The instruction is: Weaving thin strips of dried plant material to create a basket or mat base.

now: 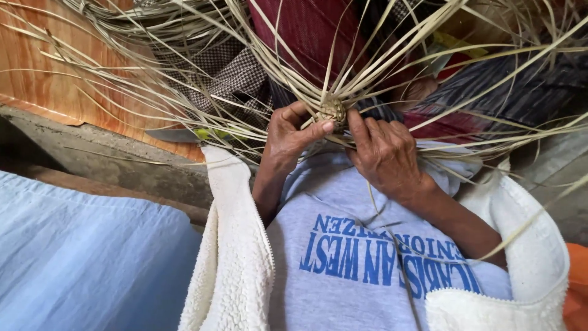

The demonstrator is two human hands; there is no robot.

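Left hand (289, 136) pinched small woven straw knot (332, 110) | right hand (383, 153) clamped beside it | pale straw strips (429, 67) fanned outward, away from her.

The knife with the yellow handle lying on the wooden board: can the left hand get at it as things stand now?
Probably not right away. The left hand grips the woven knot, and loose straw strips lie across the knife, partly covering it.

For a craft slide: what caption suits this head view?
Both hands, left and right, pinch a small woven knot from which long pale straw strips fan outward.
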